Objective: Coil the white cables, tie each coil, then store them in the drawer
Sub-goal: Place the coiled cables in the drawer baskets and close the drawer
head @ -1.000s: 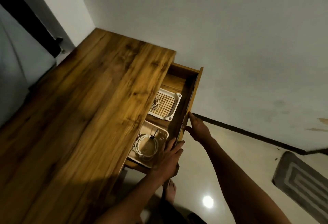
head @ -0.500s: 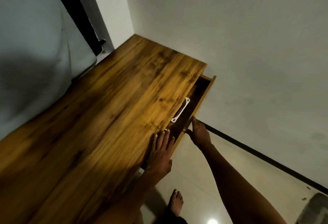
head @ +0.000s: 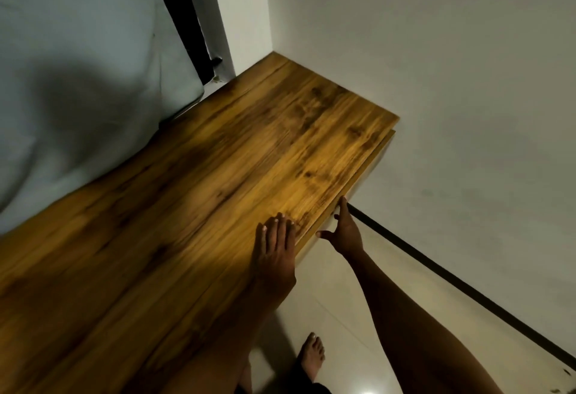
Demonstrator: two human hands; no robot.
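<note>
Hands, both flat-fingered: left hand on grainy wooden desktop, right hand against drawer front.

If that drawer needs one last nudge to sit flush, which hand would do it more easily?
The right hand, probably. Its fingers already touch the drawer front below the tabletop edge. The left hand lies flat on the wooden tabletop, away from the drawer front.
</note>
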